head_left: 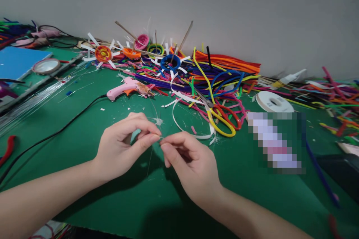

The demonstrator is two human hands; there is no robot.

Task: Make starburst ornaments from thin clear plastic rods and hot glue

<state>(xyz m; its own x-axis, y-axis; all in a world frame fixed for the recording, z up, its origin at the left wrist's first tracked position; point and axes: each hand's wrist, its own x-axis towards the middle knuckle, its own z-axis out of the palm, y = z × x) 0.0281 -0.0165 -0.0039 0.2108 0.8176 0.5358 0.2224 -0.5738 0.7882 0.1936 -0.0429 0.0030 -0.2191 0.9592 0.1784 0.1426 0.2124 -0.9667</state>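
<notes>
My left hand is held over the green table, thumb and forefinger pinched together at their tips. My right hand faces it, its fingertips also pinched and almost touching those of the left. Between the two sets of fingertips is something thin and pale, too small to make out. Beyond my left hand lies a pink glue gun with a black cord. Scissors with yellow and red handles rest beyond my right hand, beside a curled white strip.
Colourful pipe cleaners and small round pieces with white strips are heaped along the wall. A white ribbon spool and a blurred-out item lie at right. Clear tape and a blue sheet are at left.
</notes>
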